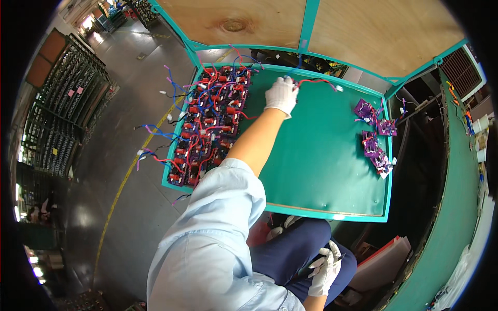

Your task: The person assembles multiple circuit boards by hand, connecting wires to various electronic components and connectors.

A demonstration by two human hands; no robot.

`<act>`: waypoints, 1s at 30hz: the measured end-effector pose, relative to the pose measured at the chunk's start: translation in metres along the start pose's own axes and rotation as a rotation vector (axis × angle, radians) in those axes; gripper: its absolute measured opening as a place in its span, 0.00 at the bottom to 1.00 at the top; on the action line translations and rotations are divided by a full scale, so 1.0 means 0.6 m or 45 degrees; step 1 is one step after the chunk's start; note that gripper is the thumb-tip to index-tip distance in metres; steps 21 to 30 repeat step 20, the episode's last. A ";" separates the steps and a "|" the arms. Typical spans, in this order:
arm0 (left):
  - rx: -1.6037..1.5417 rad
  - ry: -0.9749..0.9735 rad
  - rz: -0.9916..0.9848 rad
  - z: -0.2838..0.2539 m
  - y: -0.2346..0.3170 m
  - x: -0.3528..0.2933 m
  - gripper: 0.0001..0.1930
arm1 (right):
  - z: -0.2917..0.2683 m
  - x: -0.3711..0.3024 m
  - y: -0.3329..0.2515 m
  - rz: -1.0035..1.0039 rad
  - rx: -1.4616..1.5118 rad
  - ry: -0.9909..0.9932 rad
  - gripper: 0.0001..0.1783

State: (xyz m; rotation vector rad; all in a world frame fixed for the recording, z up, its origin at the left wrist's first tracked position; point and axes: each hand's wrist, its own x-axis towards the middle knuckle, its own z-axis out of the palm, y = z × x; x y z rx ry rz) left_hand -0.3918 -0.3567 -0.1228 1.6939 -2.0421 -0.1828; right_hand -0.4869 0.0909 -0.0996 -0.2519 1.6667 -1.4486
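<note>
My left hand (281,96), in a white glove, reaches over the far middle of the green tray table (311,155). Its fingers are closed on a wired part that they mostly cover. From it a red wire (317,81) with a white connector runs right and a blue wire runs up. My right hand (325,270), gloved too, is by my thigh with its fingers bent; a thin dark thing (340,257) shows beside them, too small to name. Rows of circuit boards (207,127) with red parts and loose wires fill the table's left side. Several purple boards (370,144) lie at the right.
A teal frame with wooden panels (249,23) rises behind the table. Dark racks (57,103) stand at far left, past a yellow floor line (122,186). On the right runs a green bench (430,228). Wires hang over the table's left rim. Red-edged papers (381,262) sit below right.
</note>
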 end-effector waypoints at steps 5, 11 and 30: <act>0.197 -0.081 -0.209 0.060 -0.081 0.053 0.19 | 0.006 0.034 0.003 0.061 -0.095 0.094 0.22; 0.246 0.059 -0.132 0.058 -0.159 0.092 0.20 | 0.007 0.056 0.008 0.152 -0.151 0.072 0.18; -0.017 0.058 0.057 0.077 -0.132 0.093 0.23 | 0.026 0.067 0.021 0.198 -0.227 -0.023 0.20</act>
